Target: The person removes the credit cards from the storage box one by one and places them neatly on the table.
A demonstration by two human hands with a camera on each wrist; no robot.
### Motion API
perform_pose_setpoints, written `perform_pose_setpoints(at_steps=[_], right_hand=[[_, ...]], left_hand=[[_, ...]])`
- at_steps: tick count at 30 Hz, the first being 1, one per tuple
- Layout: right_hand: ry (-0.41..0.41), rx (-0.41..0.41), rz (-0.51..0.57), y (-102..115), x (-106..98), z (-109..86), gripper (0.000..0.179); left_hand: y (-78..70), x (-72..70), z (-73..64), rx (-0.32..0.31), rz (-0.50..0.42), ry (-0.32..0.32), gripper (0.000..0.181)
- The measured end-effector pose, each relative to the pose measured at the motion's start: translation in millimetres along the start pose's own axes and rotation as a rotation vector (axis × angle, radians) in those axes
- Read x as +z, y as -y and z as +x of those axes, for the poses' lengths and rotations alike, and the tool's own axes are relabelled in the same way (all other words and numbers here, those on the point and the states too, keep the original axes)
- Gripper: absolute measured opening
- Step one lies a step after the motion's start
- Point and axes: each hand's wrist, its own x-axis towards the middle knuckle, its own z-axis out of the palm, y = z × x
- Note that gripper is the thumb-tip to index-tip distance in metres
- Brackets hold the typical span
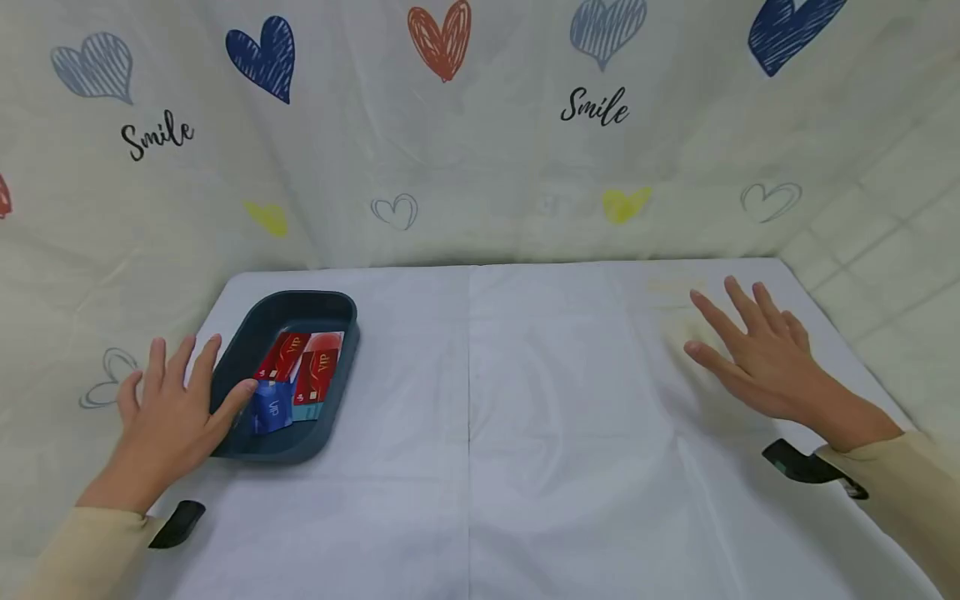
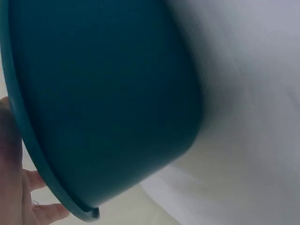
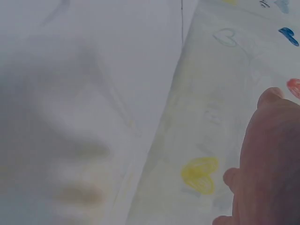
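Head view, tray: the dark blue-green tray (image 1: 336,433) sits on the left part of the white table (image 1: 525,392), its long axis running from the near side to the far side, the far end leaning slightly right.
Head view, cards: 2 red cards, the left red card (image 1: 283,357) and the right red card (image 1: 316,375), lie inside the tray, with 1 blue card (image 1: 272,408) nearer the person, below the left red card.
Head view, card direction: both red cards run lengthwise near to far, far ends tipped right; the "VIP" lettering runs along that line. The blue card's long axis is hard to tell.
Head view, left hand: the left hand (image 1: 168,417) is spread at the tray's left side, fingers pointing away from the person, thumb across the rim; whether it touches, I cannot tell.
Head view, right hand: the right hand (image 1: 765,362) is spread, well apart from the tray, at the table's right, fingers pointing far and left.
Head view, backdrop: a pale curtain (image 1: 502,142) with hearts and 2 "Smile" prints.
Left wrist view, tray: its outer wall fills much of the picture; fingers show behind the rim.
Right wrist view, hand: partly visible at the right edge; its spread cannot be told here.
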Motion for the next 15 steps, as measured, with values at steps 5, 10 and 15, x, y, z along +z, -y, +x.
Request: perform_pose_setpoints(at_steps=[5, 10, 15], right_hand=[[-0.011, -0.020, 0.001, 11, 1, 12.1, 0.074], [-0.004, -0.032, -0.022, 22, 2, 22.7, 0.075], [0.001, -0.046, -0.021, 31, 3, 33.1, 0.076]], left_hand=[[7.8, -1.0, 5.6, 0.028, 0.021, -0.022, 0.094], [12.2, -1.7, 8.2, 0.058, 0.047, -0.032, 0.093], [19.3, -3.9, 10.8, 0.057, 0.059, -0.045, 0.094]])
